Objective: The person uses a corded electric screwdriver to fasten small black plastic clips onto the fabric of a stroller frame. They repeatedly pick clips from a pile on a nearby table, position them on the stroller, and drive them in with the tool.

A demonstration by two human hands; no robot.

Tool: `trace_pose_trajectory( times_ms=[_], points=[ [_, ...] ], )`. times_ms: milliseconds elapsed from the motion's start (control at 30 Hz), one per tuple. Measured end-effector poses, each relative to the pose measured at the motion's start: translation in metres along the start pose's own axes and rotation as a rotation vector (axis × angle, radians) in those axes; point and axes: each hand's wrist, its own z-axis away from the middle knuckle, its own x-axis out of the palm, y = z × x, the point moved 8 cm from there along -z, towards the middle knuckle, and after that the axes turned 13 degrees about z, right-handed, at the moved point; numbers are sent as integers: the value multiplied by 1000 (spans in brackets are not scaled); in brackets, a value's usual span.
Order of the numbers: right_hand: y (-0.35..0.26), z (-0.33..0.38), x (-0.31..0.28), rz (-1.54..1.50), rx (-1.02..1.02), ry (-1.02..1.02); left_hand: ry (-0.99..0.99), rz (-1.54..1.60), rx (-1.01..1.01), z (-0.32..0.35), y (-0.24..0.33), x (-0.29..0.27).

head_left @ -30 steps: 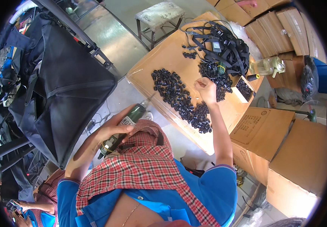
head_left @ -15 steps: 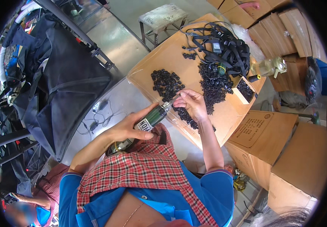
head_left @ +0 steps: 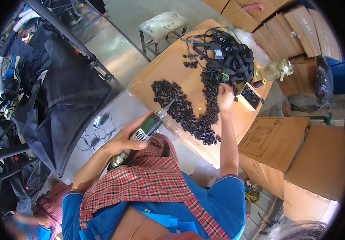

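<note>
My left hand [head_left: 130, 138] is wrapped around the dark green body of an electric screwdriver [head_left: 150, 124], held above the near left edge of the table. Its thin bit points up and right, over a heap of black plastic pieces [head_left: 174, 100]. Farther right, my right hand [head_left: 226, 97] is at the edge of a long pile of small dark screws [head_left: 210, 94]. Its fingers are curled and slightly blurred; what they hold, if anything, cannot be made out. Just beyond that hand lies a green roll [head_left: 224, 76].
A tangle of black straps [head_left: 236, 56] covers the table's far end. Near it are an open box of black parts [head_left: 250, 96] and a clear bottle [head_left: 274, 70]. Large cartons [head_left: 276, 140] stand at right, a stool [head_left: 163, 27] beyond, black fabric on a frame [head_left: 66, 92] at left.
My right hand has left the screwdriver's tip and moved right to the screw pile. The left hand with the screwdriver has shifted slightly left. The bit is now uncovered.
</note>
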Motion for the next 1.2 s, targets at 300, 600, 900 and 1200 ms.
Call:
trace_pose_trajectory(
  times_ms=[300, 600, 900, 1200],
  points=[
    [80, 1, 55, 131, 20, -4, 38, -29, 26, 4, -2, -1],
    [17, 48, 30, -33, -101, -25, -18, 12, -50, 3, -2, 8],
    [-79, 23, -32, -592, -19, -86, -116, 139, 14, 13, 23, 25],
    [-289, -16, -127, -1017, -459, -141, -75, 206, 313, 85, 88, 33]
  ],
)
